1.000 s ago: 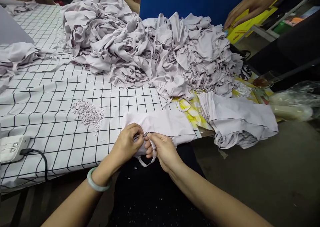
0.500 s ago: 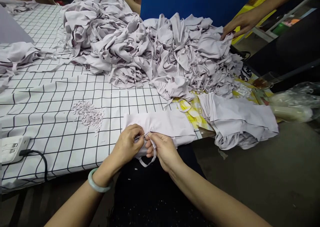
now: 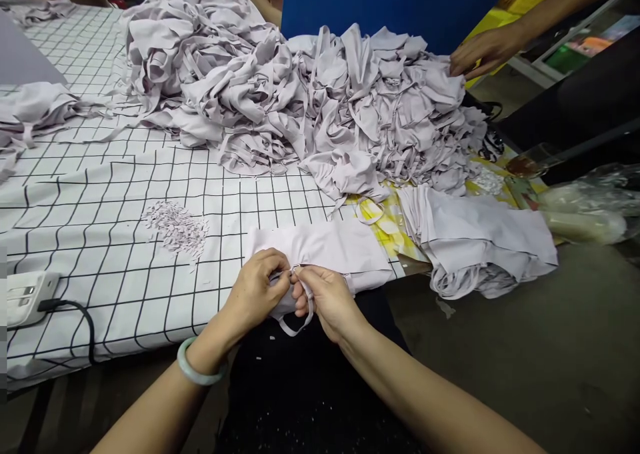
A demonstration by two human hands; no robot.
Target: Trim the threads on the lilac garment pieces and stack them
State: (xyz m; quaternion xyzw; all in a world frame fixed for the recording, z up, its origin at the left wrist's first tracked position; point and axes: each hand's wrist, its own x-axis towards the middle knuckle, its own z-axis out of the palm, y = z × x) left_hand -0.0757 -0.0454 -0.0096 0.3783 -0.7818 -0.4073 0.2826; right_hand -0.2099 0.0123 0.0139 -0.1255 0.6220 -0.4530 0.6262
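A pale lilac garment (image 3: pixel 340 251) lies flat at the near edge of the checked table (image 3: pixel 125 194). My left hand (image 3: pixel 260 287) and my right hand (image 3: pixel 325 301) meet over its near corner, both pinching a thin lilac strap (image 3: pixel 295 326) that loops down below my fingers. A small metal piece seems to sit between my fingertips, too small to make out. A pale green bangle (image 3: pixel 193 371) is on my left wrist.
A big heap of lilac garments and straps (image 3: pixel 300 94) fills the far middle of the table. Another person's hand (image 3: pixel 483 51) rests at its right edge. A folded stack (image 3: pixel 480 241) lies right, small cut scraps (image 3: pixel 175 226) left, a white power strip (image 3: pixel 25 295) at far left.
My hands have stayed on the strap with only slight finger movement. The other person's hand at the far right has shifted down onto the heap and then a little to the right.
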